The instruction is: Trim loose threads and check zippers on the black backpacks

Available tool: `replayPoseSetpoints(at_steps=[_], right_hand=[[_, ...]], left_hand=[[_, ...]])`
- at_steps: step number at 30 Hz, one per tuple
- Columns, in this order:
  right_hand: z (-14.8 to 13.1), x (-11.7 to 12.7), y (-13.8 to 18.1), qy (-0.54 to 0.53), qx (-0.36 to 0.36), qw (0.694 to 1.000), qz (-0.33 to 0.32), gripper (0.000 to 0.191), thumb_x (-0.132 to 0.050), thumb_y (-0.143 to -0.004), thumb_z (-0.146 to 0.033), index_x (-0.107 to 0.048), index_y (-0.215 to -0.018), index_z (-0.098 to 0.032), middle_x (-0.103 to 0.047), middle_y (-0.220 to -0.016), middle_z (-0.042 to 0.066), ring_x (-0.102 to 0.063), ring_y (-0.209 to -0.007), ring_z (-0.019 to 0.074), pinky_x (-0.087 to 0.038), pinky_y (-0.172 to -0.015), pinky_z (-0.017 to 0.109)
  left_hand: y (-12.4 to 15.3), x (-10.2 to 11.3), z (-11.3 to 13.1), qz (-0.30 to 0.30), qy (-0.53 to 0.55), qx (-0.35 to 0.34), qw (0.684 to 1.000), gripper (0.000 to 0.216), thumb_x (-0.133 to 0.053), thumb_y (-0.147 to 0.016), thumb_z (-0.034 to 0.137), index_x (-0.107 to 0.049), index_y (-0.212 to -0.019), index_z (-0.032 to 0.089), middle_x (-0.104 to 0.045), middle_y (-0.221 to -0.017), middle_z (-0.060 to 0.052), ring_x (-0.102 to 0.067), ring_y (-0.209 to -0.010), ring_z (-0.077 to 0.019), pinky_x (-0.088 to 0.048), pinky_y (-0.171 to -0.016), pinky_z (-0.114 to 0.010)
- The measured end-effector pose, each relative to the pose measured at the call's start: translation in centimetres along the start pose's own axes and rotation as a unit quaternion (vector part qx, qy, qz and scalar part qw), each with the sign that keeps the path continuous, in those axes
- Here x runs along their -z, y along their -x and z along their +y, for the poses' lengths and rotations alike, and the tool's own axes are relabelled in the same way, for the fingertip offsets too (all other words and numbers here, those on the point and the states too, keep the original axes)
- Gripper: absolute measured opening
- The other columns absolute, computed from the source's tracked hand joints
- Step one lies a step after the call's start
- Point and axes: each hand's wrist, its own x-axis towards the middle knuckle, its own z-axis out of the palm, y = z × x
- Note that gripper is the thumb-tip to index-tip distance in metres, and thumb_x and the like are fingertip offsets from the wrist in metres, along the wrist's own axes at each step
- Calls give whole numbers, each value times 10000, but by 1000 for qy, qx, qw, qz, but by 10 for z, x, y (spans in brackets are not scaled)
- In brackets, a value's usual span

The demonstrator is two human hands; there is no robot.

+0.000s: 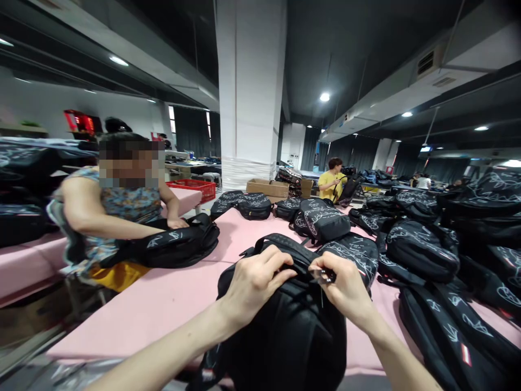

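Observation:
A black backpack (285,326) stands upright in front of me on the pink table (163,293). My left hand (254,282) is closed on the fabric at its top, just under the carry handle (280,244). My right hand (345,288) pinches a small metal tool or zipper pull (323,278) at the top seam; I cannot make out which. The two hands are close together, thumbs nearly meeting.
A seated person at the left rests both hands on another black backpack (179,244). Many printed black backpacks (423,250) are heaped on the right and far side of the table. A red crate (195,187), cardboard boxes (268,187), a white pillar and a person in yellow (331,184) lie behind.

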Motion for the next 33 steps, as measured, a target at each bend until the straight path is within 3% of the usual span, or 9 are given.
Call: replayPoseSetpoints(at_steps=[6,13,18,22,24,27,30,33], right_hand=[[6,3,-9,-145,-104,982,-66,195,-519,-790,-300,-562,-654,-167,-521,-613,-24,-454,-583,109,-342,-563,227],[9,6,-9,-200,-132,967,-90,252,-521,-785,-347,-530,-621,-156,-458,-588,-28,-392,-554,90,-315,-521,216],[10,3,-10,-201,-139,966,-82,272,-535,-774,-362,-526,-599,-154,-449,-560,-32,-390,-531,85,-313,-499,210],[13,3,-8,-175,-138,974,-41,236,-572,-758,-359,-590,-643,-153,-555,-613,-12,-489,-583,112,-380,-555,223],[17,6,-3,-142,-124,982,-5,179,-630,-717,-338,-635,-783,-170,-637,-757,7,-572,-709,153,-437,-656,248],[21,11,9,-59,-88,993,51,366,-664,-703,-291,-580,-1050,-212,-649,-988,29,-600,-896,190,-466,-771,285],[18,11,19,49,-5,993,109,187,-563,-821,-257,-568,-1000,-202,-648,-947,45,-605,-857,176,-470,-743,282],[12,6,22,153,99,970,160,82,-534,-857,-210,-591,-907,-179,-656,-837,57,-601,-780,173,-453,-715,287]], left_hand=[[-5,3,6,12,3,-34,999,165,-475,-889,211,-618,-815,179,-601,-752,0,-554,-586,-71,-409,-538,-161],[-6,7,10,-9,84,-22,996,140,-473,-869,124,-580,-793,172,-638,-826,-5,-597,-704,-80,-439,-626,-162],[-7,-1,12,29,18,-60,998,166,-409,-866,72,-541,-802,150,-579,-628,8,-543,-554,-93,-404,-538,-192],[-11,-8,14,49,-90,-90,991,201,-395,-889,113,-504,-729,166,-498,-534,27,-468,-470,-107,-332,-481,-225],[-14,-11,14,51,-118,-83,988,208,-396,-899,132,-485,-716,171,-475,-520,33,-445,-449,-107,-302,-466,-233],[-18,-15,12,57,-117,-74,989,195,-390,-910,144,-466,-732,174,-472,-527,38,-439,-442,-98,-283,-460,-230],[-17,-18,10,67,-112,-70,989,174,-393,-915,154,-455,-754,178,-473,-533,44,-438,-443,-96,-286,-467,-225],[-16,-19,10,71,-109,-67,989,166,-390,-917,155,-450,-763,180,-488,-547,43,-450,-456,-95,-298,-479,-222]])
